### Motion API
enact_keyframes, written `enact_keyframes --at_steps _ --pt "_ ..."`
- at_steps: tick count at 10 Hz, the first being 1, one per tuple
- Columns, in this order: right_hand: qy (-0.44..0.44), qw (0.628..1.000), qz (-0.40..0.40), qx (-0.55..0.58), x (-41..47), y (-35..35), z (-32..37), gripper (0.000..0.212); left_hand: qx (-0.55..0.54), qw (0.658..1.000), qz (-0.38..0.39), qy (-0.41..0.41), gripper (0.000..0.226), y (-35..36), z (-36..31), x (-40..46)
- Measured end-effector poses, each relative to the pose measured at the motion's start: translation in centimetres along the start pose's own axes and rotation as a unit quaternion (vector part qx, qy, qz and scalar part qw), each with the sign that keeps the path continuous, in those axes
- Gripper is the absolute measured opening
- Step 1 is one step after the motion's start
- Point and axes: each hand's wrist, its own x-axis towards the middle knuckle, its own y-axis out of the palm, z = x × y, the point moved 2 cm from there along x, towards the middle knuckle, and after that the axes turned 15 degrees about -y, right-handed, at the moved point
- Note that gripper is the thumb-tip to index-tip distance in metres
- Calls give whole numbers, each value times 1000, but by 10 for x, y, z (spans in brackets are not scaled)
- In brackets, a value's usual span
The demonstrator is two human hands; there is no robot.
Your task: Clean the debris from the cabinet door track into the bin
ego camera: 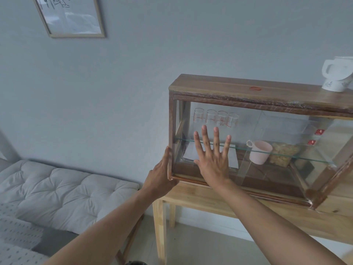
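A wooden cabinet (pixel 225 86) with sliding glass doors (pixel 271 129) stands on a light wooden table (pixel 206 197). My right hand (pixel 213 159) lies flat with fingers spread against the left glass door. My left hand (pixel 162 173) grips the cabinet's left front corner post near its bottom. The door track (pixel 191 179) runs along the cabinet's bottom front edge; no debris is discernible on it. No bin is in view.
Inside are several glass measuring cups (pixel 215 117), a pink mug (pixel 259 152), a bag of crumbly food (pixel 282 154) and a white sheet (pixel 191 153). A white kettle (pixel 338 75) sits on top. A cushioned bench (pixel 63 192) stands left; a framed picture (pixel 70 15) hangs above.
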Motion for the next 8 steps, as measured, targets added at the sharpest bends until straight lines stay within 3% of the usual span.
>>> enact_keyframes --at_steps 3,5,6,7,8 --pt "-6 1000 8 15 -4 -18 3 123 26 1000 10 -12 135 -7 -1 -2" --pt "-24 999 32 25 -21 -47 -4 105 49 999 13 -9 118 -15 -8 -18" --pt "23 996 56 70 -43 -64 -10 92 80 997 23 -7 112 -19 -12 -28" --pt "147 973 72 162 -74 -78 -16 67 101 995 21 4 109 -27 -24 -42" --pt "378 883 -44 274 -121 -105 -37 42 123 992 19 12 107 -38 -45 -49"
